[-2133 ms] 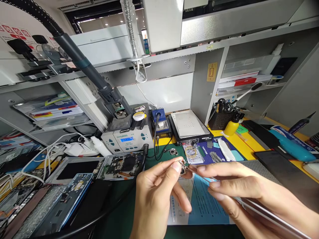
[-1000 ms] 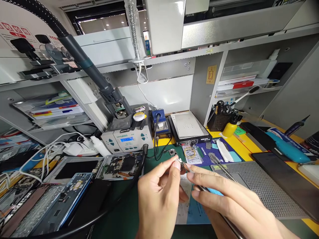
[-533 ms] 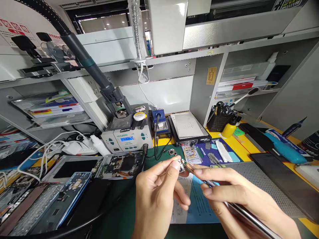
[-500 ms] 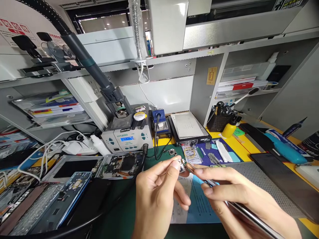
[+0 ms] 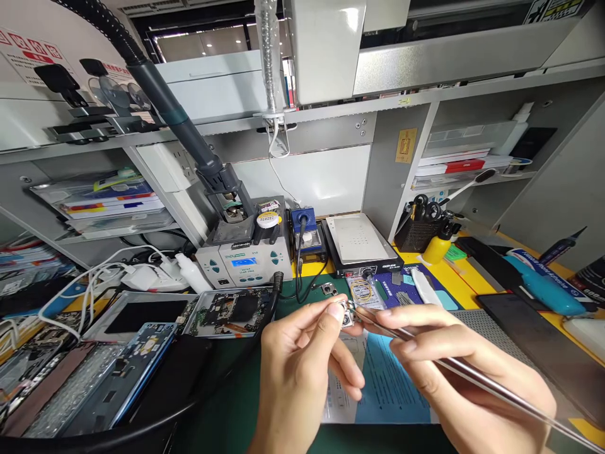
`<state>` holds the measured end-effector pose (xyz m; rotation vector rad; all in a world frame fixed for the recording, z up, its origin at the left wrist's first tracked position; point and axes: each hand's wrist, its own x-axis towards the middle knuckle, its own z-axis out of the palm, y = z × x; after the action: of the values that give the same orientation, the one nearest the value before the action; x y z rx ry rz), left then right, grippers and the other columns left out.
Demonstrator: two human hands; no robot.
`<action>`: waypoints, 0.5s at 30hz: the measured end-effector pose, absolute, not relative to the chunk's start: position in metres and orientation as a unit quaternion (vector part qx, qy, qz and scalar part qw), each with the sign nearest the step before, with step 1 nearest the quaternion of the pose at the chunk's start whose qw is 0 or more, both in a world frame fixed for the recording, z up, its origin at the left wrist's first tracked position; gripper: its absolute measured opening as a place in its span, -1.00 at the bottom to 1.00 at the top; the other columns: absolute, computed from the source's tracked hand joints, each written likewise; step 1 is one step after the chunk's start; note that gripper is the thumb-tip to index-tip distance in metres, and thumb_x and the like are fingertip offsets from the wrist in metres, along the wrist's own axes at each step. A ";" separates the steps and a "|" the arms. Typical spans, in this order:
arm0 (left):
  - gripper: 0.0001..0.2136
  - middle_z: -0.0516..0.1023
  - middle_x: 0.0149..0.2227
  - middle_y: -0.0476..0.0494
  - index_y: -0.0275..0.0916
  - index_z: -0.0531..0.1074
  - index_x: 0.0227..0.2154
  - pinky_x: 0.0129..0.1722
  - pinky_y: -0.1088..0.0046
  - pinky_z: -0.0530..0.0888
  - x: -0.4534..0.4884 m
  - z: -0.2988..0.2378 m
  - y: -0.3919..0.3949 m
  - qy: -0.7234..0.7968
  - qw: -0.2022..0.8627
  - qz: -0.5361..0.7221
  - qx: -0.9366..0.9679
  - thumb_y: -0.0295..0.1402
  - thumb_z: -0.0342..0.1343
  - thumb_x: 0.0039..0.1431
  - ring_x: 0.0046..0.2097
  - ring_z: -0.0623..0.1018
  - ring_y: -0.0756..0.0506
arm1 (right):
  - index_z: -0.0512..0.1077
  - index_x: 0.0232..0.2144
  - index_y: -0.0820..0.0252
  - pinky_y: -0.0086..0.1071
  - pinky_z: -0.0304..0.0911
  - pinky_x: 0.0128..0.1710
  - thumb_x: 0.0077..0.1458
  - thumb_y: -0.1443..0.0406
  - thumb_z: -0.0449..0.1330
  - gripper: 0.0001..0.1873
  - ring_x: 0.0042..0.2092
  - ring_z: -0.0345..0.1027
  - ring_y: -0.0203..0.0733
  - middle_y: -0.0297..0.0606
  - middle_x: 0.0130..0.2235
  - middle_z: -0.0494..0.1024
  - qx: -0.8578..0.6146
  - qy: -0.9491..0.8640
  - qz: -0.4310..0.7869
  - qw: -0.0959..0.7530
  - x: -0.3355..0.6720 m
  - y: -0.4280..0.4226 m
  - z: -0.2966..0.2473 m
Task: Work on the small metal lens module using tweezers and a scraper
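My left hand [image 5: 297, 372] pinches a small metal camera module [image 5: 346, 314] between thumb and forefinger, held above the green mat [image 5: 231, 410]. My right hand [image 5: 454, 372] grips long metal tweezers [image 5: 472, 375] whose tips touch the module. Below both hands lies a blue and white printed sheet [image 5: 382, 384]. An opened phone with its circuit board exposed [image 5: 229, 312] lies left of my hands.
A hot-air rework station [image 5: 243, 255], a soldering station [image 5: 307, 236] and a heating plate [image 5: 359, 243] stand behind. Phone frames and screens [image 5: 127, 353] and white cables [image 5: 94, 284] crowd the left. A pen holder [image 5: 416, 224], yellow bottle [image 5: 435, 246], grey perforated mat [image 5: 496, 340] and dark phone [image 5: 539, 340] sit right.
Both hands stay together on the module; the tweezer tips have stayed at it while my right hand shifted slightly, and the view moved a little to the left.
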<state>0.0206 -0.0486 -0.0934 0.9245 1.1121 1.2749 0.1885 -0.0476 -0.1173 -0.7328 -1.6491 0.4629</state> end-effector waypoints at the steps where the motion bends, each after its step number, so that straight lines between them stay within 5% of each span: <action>1: -0.69 0.49 -0.70 -0.06 -0.33 0.62 -0.36 -0.64 0.50 0.35 0.020 -0.094 -0.048 0.473 0.573 0.542 0.392 -0.14 0.21 0.29 -0.69 0.42 -0.01 | 0.55 -0.31 0.07 -0.41 0.54 0.07 0.19 0.57 0.24 -0.72 -0.05 0.65 -0.18 -0.30 -0.08 0.69 -0.315 -0.703 0.215 0.601 0.189 -0.047 -0.121; 15: -0.65 0.56 -0.63 -0.02 -0.32 0.61 -0.10 -0.59 0.59 0.50 0.024 -0.096 -0.049 0.515 0.491 0.573 0.406 -0.11 0.25 0.27 -0.62 0.51 0.01 | 0.58 -0.26 0.07 -0.38 0.52 0.11 0.20 0.59 0.25 -0.69 0.01 0.62 -0.16 -0.27 -0.05 0.69 -0.311 -0.693 0.212 0.615 0.187 -0.048 -0.128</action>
<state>0.0237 -0.0494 -0.0964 0.9864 1.2513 1.3922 0.1872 -0.0484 -0.1284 -0.7156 -1.5979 0.4891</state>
